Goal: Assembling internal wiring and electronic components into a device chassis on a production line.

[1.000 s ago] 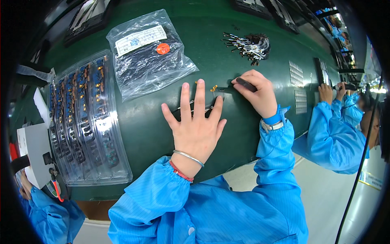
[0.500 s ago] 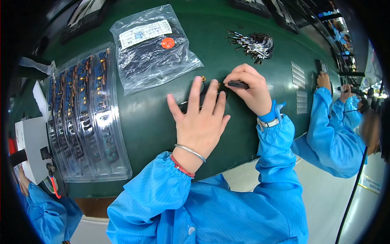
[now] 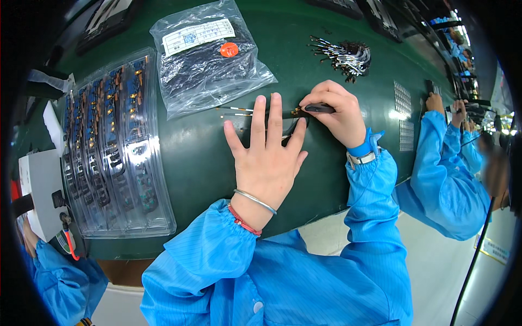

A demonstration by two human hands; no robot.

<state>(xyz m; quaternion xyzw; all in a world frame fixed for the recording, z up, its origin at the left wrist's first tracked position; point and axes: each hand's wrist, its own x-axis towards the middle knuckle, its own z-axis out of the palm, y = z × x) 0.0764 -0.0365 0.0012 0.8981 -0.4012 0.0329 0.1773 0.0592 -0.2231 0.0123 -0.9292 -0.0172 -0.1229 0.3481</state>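
Observation:
My left hand [image 3: 266, 168] lies palm down on the green bench with its fingers spread, pressing over a small dark part [image 3: 290, 130] that its fingers mostly cover. Thin black-and-white cables [image 3: 236, 112] stick out to the left of the index finger. My right hand [image 3: 342, 119] pinches a short black tool [image 3: 319, 108] whose exact kind I cannot make out. Its tip meets a tiny gold-coloured connector [image 3: 296, 111] just right of the left fingertips. The fingers hide most of the contact.
A clear bag of dark parts [image 3: 209, 62] with a white label lies beyond my left hand. Clear trays of small assemblies [image 3: 111, 157] stand at left, near a white box [image 3: 41, 190]. A cable bundle [image 3: 348, 58] lies far right. Co-workers in blue sleeves [image 3: 435, 174] sit on both sides.
My left fingers have shifted, with index and middle now closer together. More of the thin cables shows to their left. My right hand keeps its hold on the black tool.

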